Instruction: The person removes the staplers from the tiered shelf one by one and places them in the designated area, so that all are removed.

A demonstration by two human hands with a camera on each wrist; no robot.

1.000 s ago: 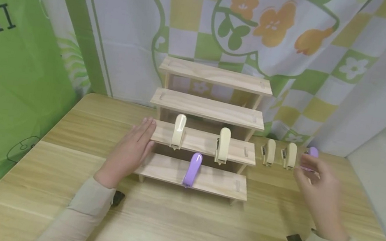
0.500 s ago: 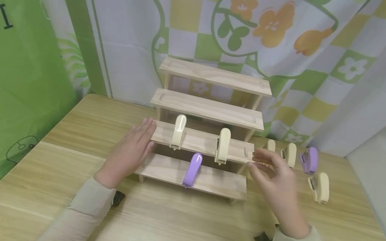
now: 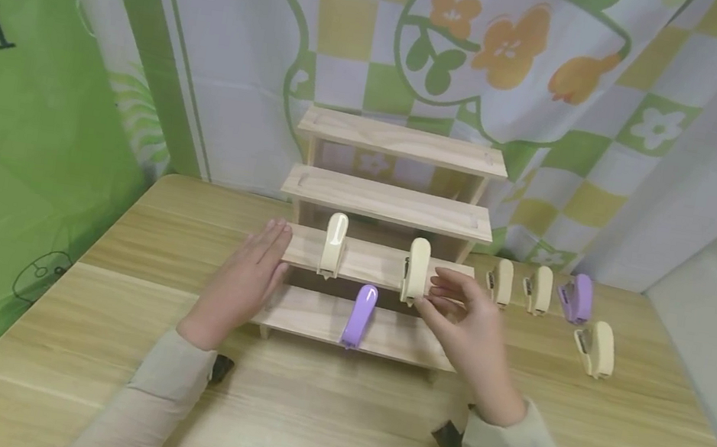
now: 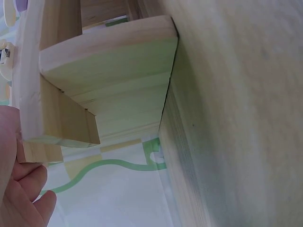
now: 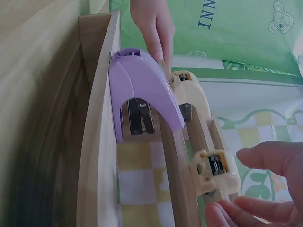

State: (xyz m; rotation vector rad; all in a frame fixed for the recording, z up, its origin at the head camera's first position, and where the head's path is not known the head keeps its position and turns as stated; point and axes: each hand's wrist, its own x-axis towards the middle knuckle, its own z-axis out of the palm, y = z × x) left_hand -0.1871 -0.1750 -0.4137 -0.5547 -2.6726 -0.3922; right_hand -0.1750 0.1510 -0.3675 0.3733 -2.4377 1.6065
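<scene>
A cream stapler (image 3: 417, 267) stands on the second step from the bottom of a wooden tiered stand (image 3: 367, 256). Around its right side my right hand (image 3: 467, 332) reaches, thumb and fingers parted; in the right wrist view a gap shows between thumb and stapler. My left hand (image 3: 238, 283) rests on the left end of that same step, its fingers straight in the head view. Left of the first stapler is another cream stapler (image 3: 333, 244). One step lower sits a purple stapler (image 3: 360, 316), tilted slightly.
To the stand's right, on the wooden table (image 3: 329, 420), are two cream staplers (image 3: 500, 282) in a row with a purple stapler (image 3: 575, 298). Closer in lies one more cream stapler (image 3: 597, 349). A patterned curtain (image 3: 227, 80) hangs behind.
My right hand has moved left from the staplers on the table to the cream stapler on the stand. It has uncovered the table staplers. My left hand has stayed put.
</scene>
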